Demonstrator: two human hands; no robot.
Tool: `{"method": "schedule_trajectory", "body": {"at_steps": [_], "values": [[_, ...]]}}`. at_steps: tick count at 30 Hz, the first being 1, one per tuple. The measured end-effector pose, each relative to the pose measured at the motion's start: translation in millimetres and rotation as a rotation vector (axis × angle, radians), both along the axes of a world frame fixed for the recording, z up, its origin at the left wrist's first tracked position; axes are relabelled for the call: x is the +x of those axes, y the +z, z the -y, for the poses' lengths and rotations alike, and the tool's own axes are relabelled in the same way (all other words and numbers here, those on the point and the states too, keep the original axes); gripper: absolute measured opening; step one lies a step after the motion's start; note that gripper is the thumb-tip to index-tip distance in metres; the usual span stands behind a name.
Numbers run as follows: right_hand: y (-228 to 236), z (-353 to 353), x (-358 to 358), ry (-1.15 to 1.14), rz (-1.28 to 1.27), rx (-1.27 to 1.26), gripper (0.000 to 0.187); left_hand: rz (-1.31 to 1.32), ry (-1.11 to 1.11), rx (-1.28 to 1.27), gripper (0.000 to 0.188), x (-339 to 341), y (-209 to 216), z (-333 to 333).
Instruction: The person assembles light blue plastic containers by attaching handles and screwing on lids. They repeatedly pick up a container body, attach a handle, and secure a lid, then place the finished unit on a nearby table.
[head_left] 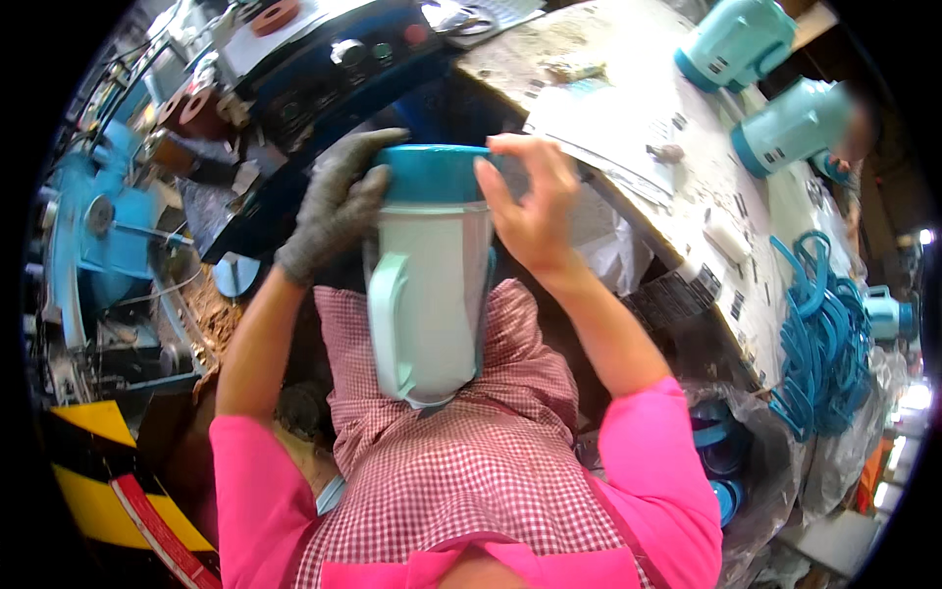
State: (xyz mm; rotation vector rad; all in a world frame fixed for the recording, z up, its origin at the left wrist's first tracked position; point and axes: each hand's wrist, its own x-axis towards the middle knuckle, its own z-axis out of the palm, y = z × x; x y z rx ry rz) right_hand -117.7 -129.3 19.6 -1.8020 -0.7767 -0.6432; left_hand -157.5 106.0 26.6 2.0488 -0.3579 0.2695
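Observation:
A pale mint jug (432, 294) with a side handle (391, 324) rests against my lap, its wide teal end piece (435, 173) facing away from me. My left hand (340, 201), in a grey glove, grips the left side of that teal piece, with the thumb along its edge. On the opposite side my bare right hand (535, 201) has its thumb and fingertips at the teal piece's right edge. The jug's narrower end points down toward my checked apron (461, 471).
Mint jugs (736, 44) with teal ends stand on the worktable (628, 39) at the right. A bundle of teal strips (824, 344) hangs beyond its edge. Left of me are a blue machine (118, 226) and a dark control box (334, 79). Yellow-black striped panel (108, 461) at lower left.

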Motion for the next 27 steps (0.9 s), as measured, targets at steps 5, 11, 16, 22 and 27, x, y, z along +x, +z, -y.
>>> {"method": "schedule_trajectory", "body": {"at_steps": [5,11,16,22,27], "values": [[35,-11,-84,0.595,0.34,-0.706,0.036,0.379,-0.239,0.184,0.033,38,7,64],[48,39,-95,0.631,0.201,-1.301,0.008,0.126,-0.296,-0.247,0.034,35,36,49],[70,129,-51,0.124,0.097,-0.576,0.02,-0.279,-0.405,-0.405,0.033,25,31,-1],[88,208,-18,-0.115,-0.447,0.837,0.026,-0.108,-0.76,-0.127,0.058,3,1,104],[82,287,54,-0.497,-0.167,0.789,0.026,-0.259,-0.698,-0.159,0.053,-24,-31,90]]}}
